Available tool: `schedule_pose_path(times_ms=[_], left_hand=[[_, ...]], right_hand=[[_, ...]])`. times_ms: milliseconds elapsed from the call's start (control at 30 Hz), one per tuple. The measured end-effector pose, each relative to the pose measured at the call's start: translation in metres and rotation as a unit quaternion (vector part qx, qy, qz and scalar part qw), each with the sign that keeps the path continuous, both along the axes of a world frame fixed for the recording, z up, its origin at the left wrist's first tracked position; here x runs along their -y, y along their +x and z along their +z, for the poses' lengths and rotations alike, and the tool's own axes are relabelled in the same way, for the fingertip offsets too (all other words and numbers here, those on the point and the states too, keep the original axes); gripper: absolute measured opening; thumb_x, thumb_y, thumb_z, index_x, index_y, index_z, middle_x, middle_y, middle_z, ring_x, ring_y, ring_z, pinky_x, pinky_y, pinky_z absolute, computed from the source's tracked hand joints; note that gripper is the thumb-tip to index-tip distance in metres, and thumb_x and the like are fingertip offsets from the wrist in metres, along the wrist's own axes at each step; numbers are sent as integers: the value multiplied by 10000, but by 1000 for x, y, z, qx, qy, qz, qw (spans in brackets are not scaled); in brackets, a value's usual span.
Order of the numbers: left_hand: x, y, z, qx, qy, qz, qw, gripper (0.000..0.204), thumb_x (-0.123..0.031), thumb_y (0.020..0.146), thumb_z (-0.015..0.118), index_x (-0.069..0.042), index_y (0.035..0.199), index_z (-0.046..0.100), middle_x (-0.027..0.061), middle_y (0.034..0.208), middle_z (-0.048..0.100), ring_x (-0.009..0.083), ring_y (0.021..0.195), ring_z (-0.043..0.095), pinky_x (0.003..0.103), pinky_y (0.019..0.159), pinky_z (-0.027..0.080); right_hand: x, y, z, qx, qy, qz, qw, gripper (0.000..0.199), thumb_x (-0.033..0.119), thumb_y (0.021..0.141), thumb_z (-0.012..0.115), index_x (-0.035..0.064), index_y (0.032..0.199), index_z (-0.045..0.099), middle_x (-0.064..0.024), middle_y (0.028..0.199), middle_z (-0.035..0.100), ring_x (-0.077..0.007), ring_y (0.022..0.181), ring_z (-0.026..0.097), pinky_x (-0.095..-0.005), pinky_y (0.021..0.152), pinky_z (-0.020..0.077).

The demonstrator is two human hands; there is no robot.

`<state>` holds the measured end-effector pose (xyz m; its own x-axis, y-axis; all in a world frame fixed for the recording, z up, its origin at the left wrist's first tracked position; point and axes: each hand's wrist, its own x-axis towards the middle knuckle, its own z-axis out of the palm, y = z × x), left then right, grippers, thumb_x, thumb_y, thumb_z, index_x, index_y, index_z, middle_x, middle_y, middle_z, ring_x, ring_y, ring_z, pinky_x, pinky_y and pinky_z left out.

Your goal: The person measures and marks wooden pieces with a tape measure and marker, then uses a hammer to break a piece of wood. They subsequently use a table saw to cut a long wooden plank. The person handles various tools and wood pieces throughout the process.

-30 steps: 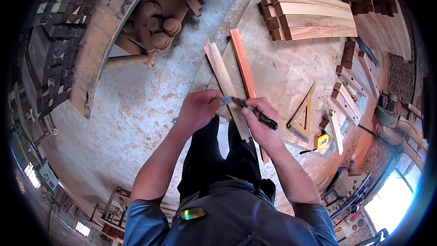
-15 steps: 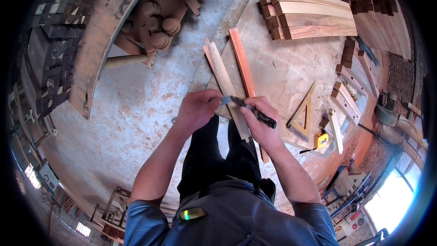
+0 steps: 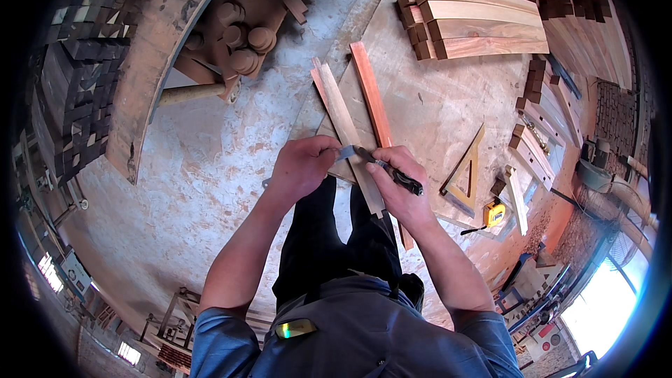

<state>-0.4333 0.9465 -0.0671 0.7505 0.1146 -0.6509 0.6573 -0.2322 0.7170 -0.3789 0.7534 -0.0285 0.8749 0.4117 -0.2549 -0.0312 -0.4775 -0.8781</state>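
My left hand (image 3: 304, 164) is closed around a thin metal strip (image 3: 347, 152) that looks like a steel ruler. Its free end lies across a pale wooden strip (image 3: 341, 112) with notched ends. In my right hand (image 3: 400, 192) is a slim black-handled tool (image 3: 408, 183), its tip at the pale strip beside the metal; I cannot make out its exact kind. The pale strip slants from the board down over my right thigh. A reddish wooden strip (image 3: 371, 94) lies just right of it and passes beneath my right hand.
To the right lie a wooden set square (image 3: 464, 175), a yellow tape measure (image 3: 494, 214) and a short pale offcut (image 3: 516, 199). Thick timber pieces (image 3: 483, 21) are stacked at the far right. A long wooden plank (image 3: 157, 63) and round wooden blocks (image 3: 245, 61) stand at the far left.
The black-handled tool and my right hand have shifted very slightly away from me. My left hand keeps its hold on the metal strip, and the wooden strips lie nearly as before.
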Motion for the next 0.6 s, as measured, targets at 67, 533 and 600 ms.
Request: schedule_pose_path(times_ms=[67, 533, 600], left_hand=[[0, 0, -1, 12, 0, 3, 1000, 203, -164, 877, 585, -69, 1006, 710, 106, 844, 678, 228, 763, 639, 329, 705, 501], [1, -1, -1, 8, -10, 7, 1000, 192, -94, 868, 597, -20, 1006, 708, 36, 752, 651, 96, 629, 584, 261, 607, 488], [-1, -1, -5, 37, -9, 19, 999, 193, -95, 869, 595, -20, 1006, 708, 35, 760, 654, 96, 626, 582, 262, 607, 489]], right_hand=[[-1, 1, 2, -5, 1, 1, 1000, 160, 90, 824, 729, 8, 953, 681, -125, 840, 616, -250, 787, 589, -339, 724, 474], [-1, 6, 4, 16, -4, 29, 999, 156, 94, 817, 736, 10, 938, 682, -115, 803, 620, -256, 773, 583, -348, 699, 471], [-3, 7, 7, 9, -9, 22, 1000, 155, 94, 818, 735, 13, 939, 683, -115, 801, 620, -260, 772, 583, -351, 699, 471]])
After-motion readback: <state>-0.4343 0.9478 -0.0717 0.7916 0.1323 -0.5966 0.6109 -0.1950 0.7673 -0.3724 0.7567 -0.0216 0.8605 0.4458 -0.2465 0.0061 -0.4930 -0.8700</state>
